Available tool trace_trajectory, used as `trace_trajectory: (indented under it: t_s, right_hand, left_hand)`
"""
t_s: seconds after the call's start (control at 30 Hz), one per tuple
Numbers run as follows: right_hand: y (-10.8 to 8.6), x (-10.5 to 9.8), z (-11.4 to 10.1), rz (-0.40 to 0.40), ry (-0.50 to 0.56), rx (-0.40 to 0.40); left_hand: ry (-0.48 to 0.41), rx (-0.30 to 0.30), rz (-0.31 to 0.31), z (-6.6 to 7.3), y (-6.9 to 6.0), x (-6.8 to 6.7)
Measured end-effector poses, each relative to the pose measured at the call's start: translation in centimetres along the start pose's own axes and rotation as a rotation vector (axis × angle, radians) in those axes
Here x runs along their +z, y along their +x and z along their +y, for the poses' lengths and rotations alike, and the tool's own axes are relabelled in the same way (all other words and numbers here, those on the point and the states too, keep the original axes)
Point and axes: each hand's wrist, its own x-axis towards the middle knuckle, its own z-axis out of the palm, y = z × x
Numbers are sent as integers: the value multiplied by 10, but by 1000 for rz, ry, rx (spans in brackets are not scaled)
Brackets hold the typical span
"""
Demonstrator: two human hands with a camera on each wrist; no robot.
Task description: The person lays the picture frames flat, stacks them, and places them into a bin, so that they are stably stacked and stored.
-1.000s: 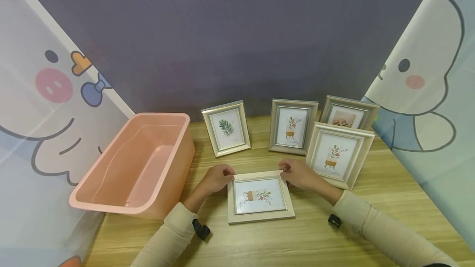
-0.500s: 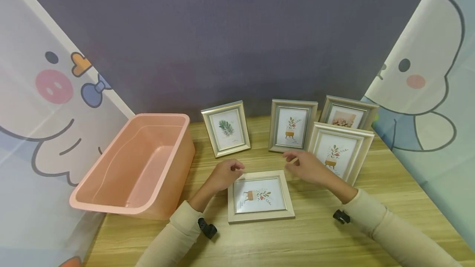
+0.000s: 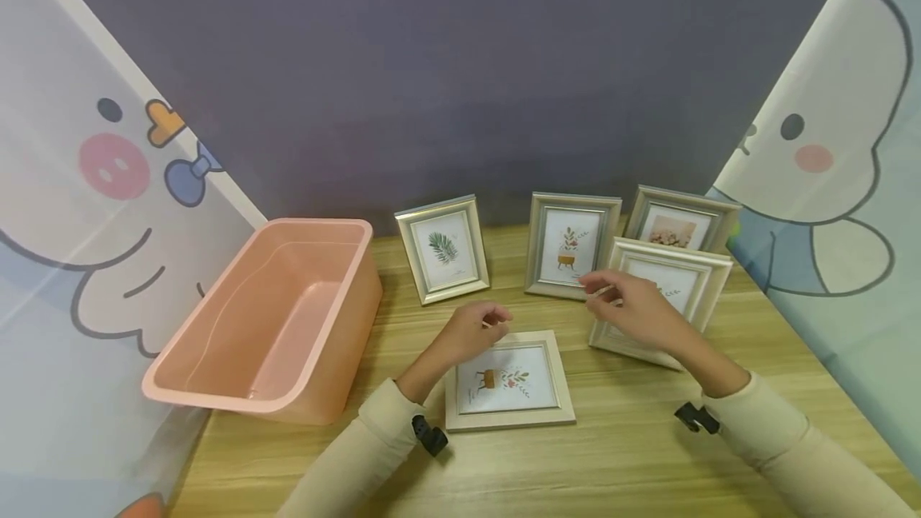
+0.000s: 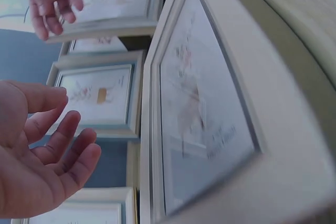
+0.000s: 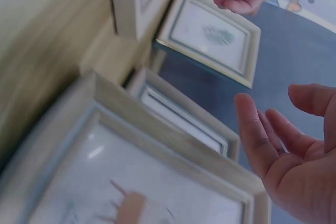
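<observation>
A cream picture frame [image 3: 511,419] with a potted-plant print lies flat on the table. Over its upper left part hovers the left hand [image 3: 468,334], empty, fingers loosely bent; the left wrist view shows that hand [image 4: 47,150] with a gap between thumb and fingers. The right hand [image 3: 633,310] is in the air in front of a standing cream frame [image 3: 708,294], hiding part of its print. In the right wrist view the right hand [image 5: 294,150] holds nothing, its fingers apart.
A pink bin [image 3: 352,286] stands on the table at the left. Behind the hands stand a frame with a leaf print [image 3: 444,250], a grey frame [image 3: 572,242] and, at the back right, a frame with a flower photo [image 3: 672,226].
Both hands have let go of the flat frame's upper corners and risen. The left hand has moved right over the frame; the right hand has moved up and right, before the standing cream frame.
</observation>
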Motion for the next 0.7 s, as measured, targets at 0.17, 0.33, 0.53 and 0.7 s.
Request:
trace_trajectory:
  t_s: [0.17,0.33,0.53,0.7]
  right_hand:
    - [-8,-23,-1,96,-9,5]
    - [-15,-42,2,218,45,15]
    - [-22,-60,12,423,139,-58]
    - [-27,-74,23,626,120,-121]
  left_hand:
    - [-45,43,-14,14,10,11]
    - [-88,80,-18,24,21,27]
    - [-82,120,-22,30,32,46]
    - [-94,131,-12,36,42,56]
